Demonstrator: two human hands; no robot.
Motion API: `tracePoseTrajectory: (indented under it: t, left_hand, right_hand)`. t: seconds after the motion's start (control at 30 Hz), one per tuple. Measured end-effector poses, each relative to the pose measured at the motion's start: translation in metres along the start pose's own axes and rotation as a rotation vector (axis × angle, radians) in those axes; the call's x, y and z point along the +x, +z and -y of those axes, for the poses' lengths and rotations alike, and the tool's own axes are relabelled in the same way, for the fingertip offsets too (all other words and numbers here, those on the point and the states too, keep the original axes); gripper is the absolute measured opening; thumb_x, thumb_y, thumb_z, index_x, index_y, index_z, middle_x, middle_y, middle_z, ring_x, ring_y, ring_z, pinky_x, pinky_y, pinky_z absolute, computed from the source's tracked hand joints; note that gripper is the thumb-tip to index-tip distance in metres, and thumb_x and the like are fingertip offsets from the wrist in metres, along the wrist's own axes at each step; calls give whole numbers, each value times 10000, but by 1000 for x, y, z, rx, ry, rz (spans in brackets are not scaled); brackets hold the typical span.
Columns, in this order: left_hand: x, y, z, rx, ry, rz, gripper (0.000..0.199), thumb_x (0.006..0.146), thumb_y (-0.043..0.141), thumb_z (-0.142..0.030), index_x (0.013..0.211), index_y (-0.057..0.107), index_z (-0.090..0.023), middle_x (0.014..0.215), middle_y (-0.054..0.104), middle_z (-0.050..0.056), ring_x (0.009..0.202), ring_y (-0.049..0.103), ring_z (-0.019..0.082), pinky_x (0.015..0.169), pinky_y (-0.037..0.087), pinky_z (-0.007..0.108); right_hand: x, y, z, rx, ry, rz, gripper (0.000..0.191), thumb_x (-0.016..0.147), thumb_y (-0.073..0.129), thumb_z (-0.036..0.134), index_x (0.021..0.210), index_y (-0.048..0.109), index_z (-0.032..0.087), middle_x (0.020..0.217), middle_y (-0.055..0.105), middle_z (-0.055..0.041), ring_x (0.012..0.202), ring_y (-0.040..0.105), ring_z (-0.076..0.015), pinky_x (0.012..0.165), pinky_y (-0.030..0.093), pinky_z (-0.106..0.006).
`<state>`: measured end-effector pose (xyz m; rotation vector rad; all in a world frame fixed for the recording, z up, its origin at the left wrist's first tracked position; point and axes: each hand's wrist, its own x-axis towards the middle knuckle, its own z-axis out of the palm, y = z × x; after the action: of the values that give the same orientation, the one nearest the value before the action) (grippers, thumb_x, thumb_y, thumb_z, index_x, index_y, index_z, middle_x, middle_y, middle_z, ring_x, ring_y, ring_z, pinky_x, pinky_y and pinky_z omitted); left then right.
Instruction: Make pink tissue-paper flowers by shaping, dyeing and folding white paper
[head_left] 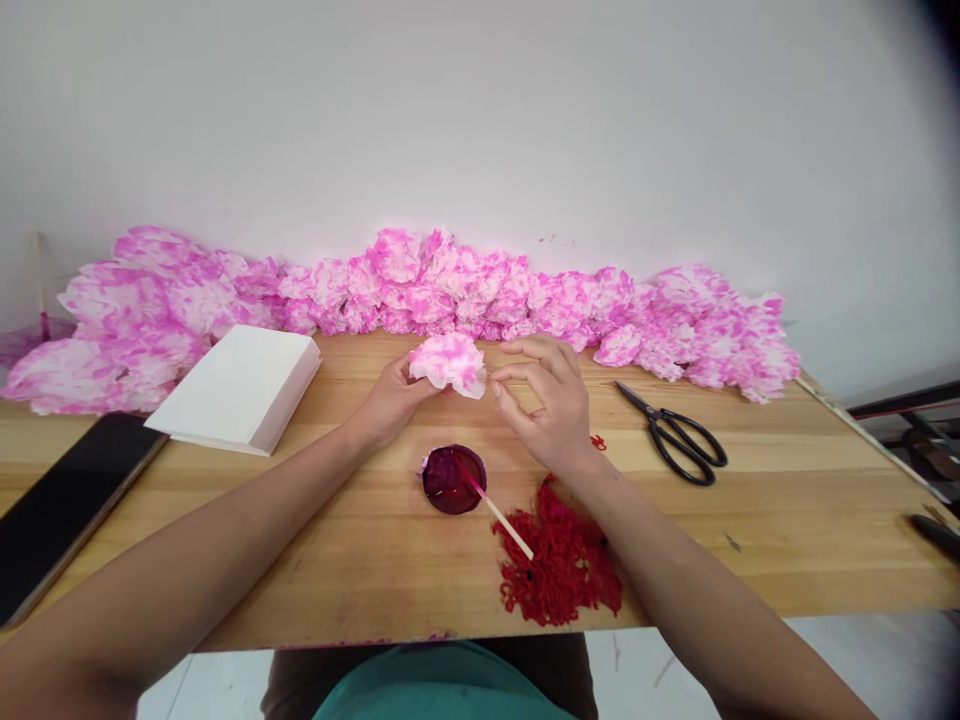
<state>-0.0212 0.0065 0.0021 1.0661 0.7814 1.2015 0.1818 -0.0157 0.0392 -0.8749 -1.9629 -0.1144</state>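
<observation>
A pink and white paper flower [448, 362] is held up above the middle of the table by my left hand [397, 402], whose fingers close on its underside. Just right of the flower is my right hand [546, 395], its fingers curved and apart with nothing between them. Below the hands stands a small bowl of dark magenta liquid [453, 479]. A pale stick [510, 528] leans out of it toward a heap of red yarn [559, 575], partly behind my right forearm.
Many pink and white paper flowers [450, 285] line the wall. A stack of white paper [238, 388] and a black phone [71, 500] lie left. Black-handled scissors [684, 440] lie right on the wooden table [337, 570]. A dark object [936, 535] sits at the right edge.
</observation>
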Motion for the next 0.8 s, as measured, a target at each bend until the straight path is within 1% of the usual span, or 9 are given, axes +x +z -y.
tracePoseTrajectory:
  t: [0.1,0.2,0.33,0.47,0.57,0.7,0.8]
  left_hand:
    - [0,0,1,12,-6,-3,410,635,863,-369,950,699,-164,981,720,60,919,649,196,854,510,320]
    - [0,-1,2,12,-19,-8,430,624,870,-357,968,700,-163,984,722,54,909,645,185,857,501,307]
    - [-1,0,0,91,-7,-2,451,638,855,-374,999,705,-149,1002,725,55,909,637,183,861,488,296]
    - [-4,2,-5,191,14,26,506,654,835,-375,1081,697,-142,1037,724,60,926,634,196,866,486,302]
    - [-4,4,-7,228,0,33,511,652,828,-395,1075,700,-138,1016,732,65,906,642,206,847,495,313]
    - [-5,4,-7,217,-12,44,571,633,842,-398,1115,686,-136,1109,725,97,996,651,241,889,492,331]
    - [-5,4,-6,210,-15,57,609,629,848,-391,1155,673,-139,1166,712,107,1064,646,261,931,483,346]
  right_hand:
    - [1,-2,1,0,-6,-41,136,829,641,139,913,632,246,1103,660,-48,1072,601,-235,947,480,-457]
    - [1,0,2,-6,-45,-16,156,821,658,137,935,622,237,1109,657,-58,1078,600,-235,950,480,-452]
    - [-1,4,2,-31,-40,39,170,823,673,172,971,610,227,1138,655,-76,1099,589,-243,961,477,-462]
    - [-2,7,1,-28,-37,60,124,836,644,157,924,600,231,1131,663,-67,1093,591,-241,955,484,-461]
    - [0,4,0,-27,-21,23,106,842,639,158,900,606,240,1103,662,-54,1075,600,-236,942,489,-456]
    - [2,-2,0,-21,-13,-30,122,840,654,183,942,621,241,1113,652,-61,1080,600,-243,942,487,-462]
    - [3,-4,1,-23,-45,-23,160,841,649,174,982,624,245,1140,649,-60,1100,595,-244,959,483,-466]
